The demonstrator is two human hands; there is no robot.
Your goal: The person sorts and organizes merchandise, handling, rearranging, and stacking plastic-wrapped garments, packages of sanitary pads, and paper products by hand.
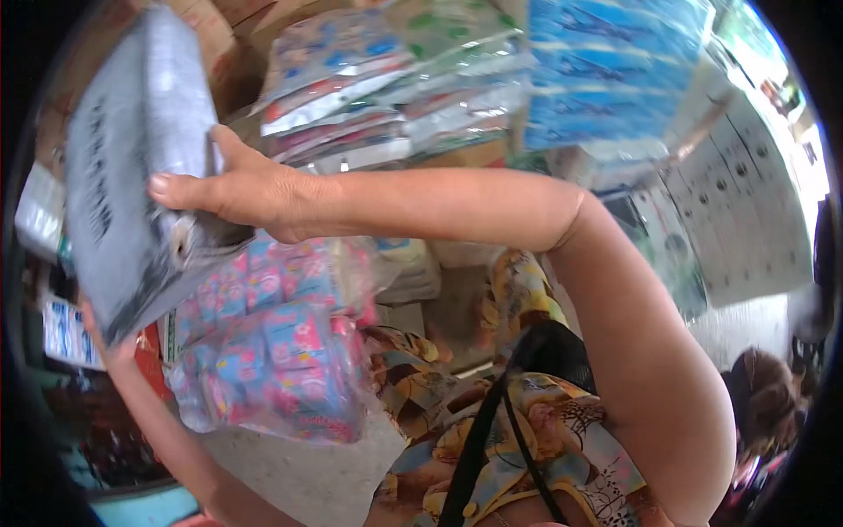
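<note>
A thick grey package [110, 167] in clear plastic wrap, with black printing on its side, is tilted up at the left. My right hand [241, 189] reaches across and is closed on its near edge, thumb on the printed side. At the package's lower corner is my left hand [110, 342], holding it from beneath; most of those fingers are hidden behind the package. Just below and to the right lies a clear bag of pink and blue packs [299, 342].
Stacked plastic-wrapped packs [342, 79] and blue-wrapped bundles [615, 79] fill the back. White cartons [746, 193] stand at the right, with another person's head [771, 400] below them. Cardboard boxes [206, 35] are behind the package. Grey concrete floor [272, 470] shows at the bottom.
</note>
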